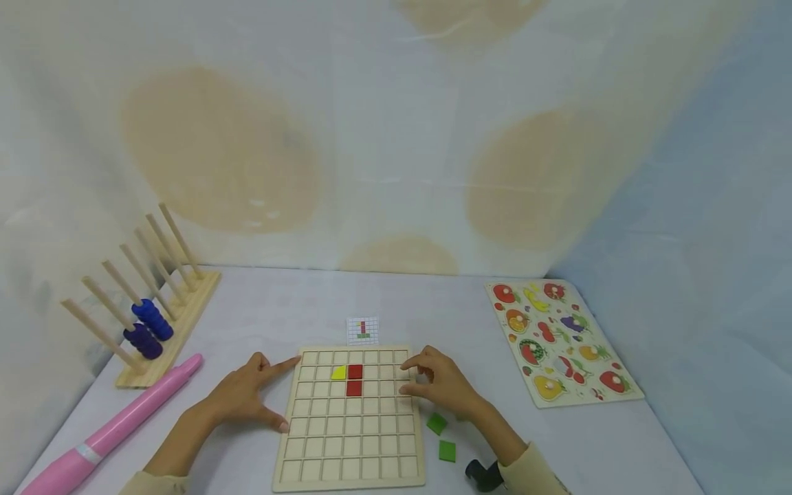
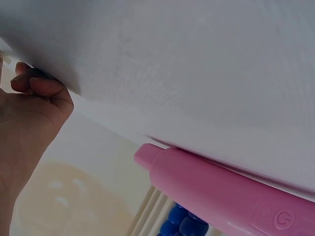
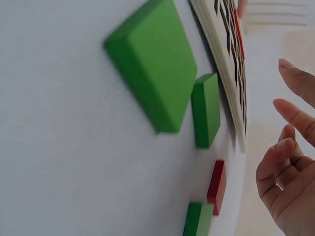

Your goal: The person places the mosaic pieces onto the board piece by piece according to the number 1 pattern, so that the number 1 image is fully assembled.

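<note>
A wooden grid board (image 1: 349, 488) lies flat, with two red tiles (image 1: 354, 388) stacked in one column of its cells and a yellow piece (image 1: 339, 372) beside the upper one. At the board's left edge, my left hand (image 1: 241, 392) touches it with a stretched index finger and thumb. My right hand (image 1: 448, 385) is at the upper right edge, thumb and index finger apart, nothing between them. Green tiles (image 1: 447, 451) lie right of the board. In the right wrist view a red tile (image 3: 217, 188) also shows among several green ones (image 3: 206, 110).
Behind the board lies a small pattern card (image 1: 362, 331). On the left are a peg stand (image 1: 201, 289) with blue beads and a pink wand-like object (image 1: 136, 412). A fruit puzzle board (image 1: 563, 340) lies at the right; a black object (image 1: 485, 476) is near my right sleeve.
</note>
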{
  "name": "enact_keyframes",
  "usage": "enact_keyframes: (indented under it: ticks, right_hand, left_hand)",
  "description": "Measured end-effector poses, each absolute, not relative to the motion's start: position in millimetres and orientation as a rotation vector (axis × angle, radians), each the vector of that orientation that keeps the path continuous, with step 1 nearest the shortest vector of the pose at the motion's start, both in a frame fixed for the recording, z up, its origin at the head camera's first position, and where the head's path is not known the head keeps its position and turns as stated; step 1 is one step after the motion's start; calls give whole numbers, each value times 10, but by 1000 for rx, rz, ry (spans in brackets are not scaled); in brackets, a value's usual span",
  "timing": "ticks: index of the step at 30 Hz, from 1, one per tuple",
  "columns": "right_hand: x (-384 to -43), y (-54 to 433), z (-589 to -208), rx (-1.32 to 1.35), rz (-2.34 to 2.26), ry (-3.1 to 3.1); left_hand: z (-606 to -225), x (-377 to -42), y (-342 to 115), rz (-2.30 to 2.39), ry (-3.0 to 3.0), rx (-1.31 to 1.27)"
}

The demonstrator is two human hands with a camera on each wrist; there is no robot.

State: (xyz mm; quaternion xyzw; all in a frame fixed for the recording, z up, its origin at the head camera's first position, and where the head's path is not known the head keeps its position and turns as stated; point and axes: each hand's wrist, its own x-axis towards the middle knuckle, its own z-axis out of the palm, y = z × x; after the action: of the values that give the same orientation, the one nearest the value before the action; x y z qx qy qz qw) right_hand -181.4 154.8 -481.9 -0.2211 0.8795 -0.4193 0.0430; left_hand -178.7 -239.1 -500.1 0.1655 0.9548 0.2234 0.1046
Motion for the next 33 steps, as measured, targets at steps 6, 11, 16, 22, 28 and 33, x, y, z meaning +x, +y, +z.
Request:
enact_keyframes:
  ticks: [6,11,16,22,28,33]
  right_hand:
    - [-1794,1704,-4864,-652,-1333,2682]
    - [-1771,1852,-4899,-557,-1380,2651]
    - [-1729,1967,-4941,-500,-1414,2628]
    - [-1674,2059,-4969,-434,-1458,2606]
    - [-1644,2133,-4974,-439,-1425,2662]
    - [-1647,2172,-4999,-416,-1348,2728]
  left_hand:
    - [-5015,-1793,-2405,659,2815,496]
    - [-5015,-1795,-2401,666,2814,505]
    - [-5002,-1786,-2396,658,2823,514]
    - [-4996,-1781,-2396,663,2827,514]
    - [-5018,-1783,-2408,669,2829,530]
    - [-5023,-1784,-2412,665,2834,532]
